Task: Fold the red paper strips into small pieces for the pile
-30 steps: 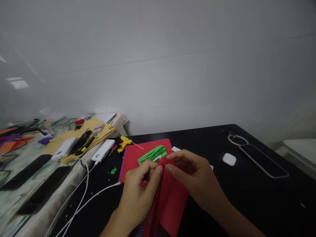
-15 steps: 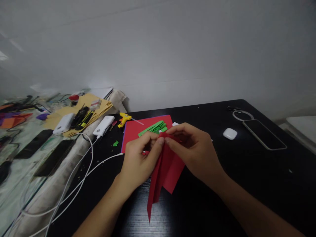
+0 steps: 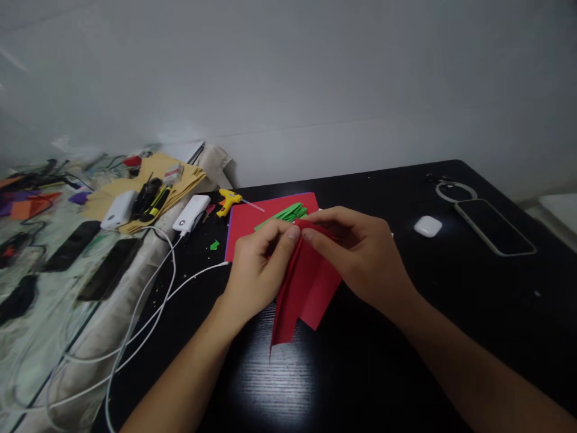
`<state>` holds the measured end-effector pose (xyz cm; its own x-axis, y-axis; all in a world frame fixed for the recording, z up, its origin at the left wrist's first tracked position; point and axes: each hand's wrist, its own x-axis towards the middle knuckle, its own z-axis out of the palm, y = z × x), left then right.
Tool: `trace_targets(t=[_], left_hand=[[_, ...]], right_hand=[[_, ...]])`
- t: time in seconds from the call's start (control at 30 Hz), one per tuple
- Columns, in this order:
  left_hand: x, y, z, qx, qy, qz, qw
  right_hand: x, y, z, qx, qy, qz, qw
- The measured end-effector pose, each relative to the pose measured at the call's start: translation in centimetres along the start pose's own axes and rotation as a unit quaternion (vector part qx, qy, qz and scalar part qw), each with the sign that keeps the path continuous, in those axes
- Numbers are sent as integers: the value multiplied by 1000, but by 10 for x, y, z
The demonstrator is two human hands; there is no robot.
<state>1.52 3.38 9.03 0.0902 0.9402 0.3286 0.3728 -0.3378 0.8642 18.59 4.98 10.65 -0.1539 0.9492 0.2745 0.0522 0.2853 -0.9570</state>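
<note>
A folded sheet of red paper (image 3: 311,282) hangs between my two hands, its pleated flaps pointing down toward the table. My left hand (image 3: 261,258) pinches its top edge with thumb and bent fingers. Close beside it, my right hand (image 3: 360,252) grips the same top edge between thumb and fingertips. Part of the paper is hidden behind my right fingers. Just beyond my hands, folded green paper strips (image 3: 288,213) lie on a stack of red sheets (image 3: 243,224), partly covered by my left hand.
A yellow glue gun (image 3: 229,202) rests by the red sheets, near a white power bank (image 3: 192,213) with a white cable (image 3: 174,264). To the right lie a white earbud case (image 3: 428,226) and a phone (image 3: 494,227). Tools and phones clutter the left surface.
The view has tilted slightly, so the table appears higher. The paper's lower flaps have swung and spread, showing more of its face. Both hands keep their pinch at the top edge.
</note>
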Motion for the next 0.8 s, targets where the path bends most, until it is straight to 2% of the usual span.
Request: trace_targets(t=[0.4,0.57,0.8], left_hand=[[1,6,-3,-21,-12,-14,1000],[2,7,0,-60,-6,-23,998],[1,5,-1,-60,-7,-26,998]], right_hand=[[3,-1,-5,10,-17,18,1000],[4,-2,-6,4,-11,13,1000],[2,-3,-4,-9,2,5,1000]])
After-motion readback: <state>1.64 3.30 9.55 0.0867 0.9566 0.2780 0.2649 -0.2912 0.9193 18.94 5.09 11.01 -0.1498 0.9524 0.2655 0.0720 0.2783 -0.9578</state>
